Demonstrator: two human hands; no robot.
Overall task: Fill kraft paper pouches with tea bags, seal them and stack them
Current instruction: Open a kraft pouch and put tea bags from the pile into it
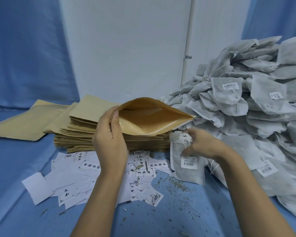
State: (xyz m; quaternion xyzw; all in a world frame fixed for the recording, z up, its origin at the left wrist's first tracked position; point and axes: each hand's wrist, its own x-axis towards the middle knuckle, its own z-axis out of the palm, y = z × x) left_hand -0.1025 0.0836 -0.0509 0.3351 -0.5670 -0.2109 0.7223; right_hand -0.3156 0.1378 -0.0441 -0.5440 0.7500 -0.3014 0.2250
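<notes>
Blue cloth covers the worktop, with a pale wall behind it.

The left hand's fingers are clamped on the left corner of the pouch. The thumb presses the near lip, and the other fingers are hidden behind it. That pinch bows the mouth wide and turns it toward the person, so the pouch can take a bag from the front. It looks empty inside, and it hangs just above the stack of flat pouches.

The right hand's fingers are curled round the bunched neck of a tea bag, though blur hides the exact grip. The bag hangs below the pouch's right corner, label facing out and its bottom on or just above the worktop. Gripping it by the neck lets the body lead into the mouth.

Filling is the step in hand. Sealing and stacking this pouch are not yet done.

The heap of tea bags lies to the right, near the hand that picks them. The stack sits straight ahead, so each hand has its supply on its own side. Printed labels are scattered in front of the stack, and crumbs of herb lie beside the hanging bag.
</notes>
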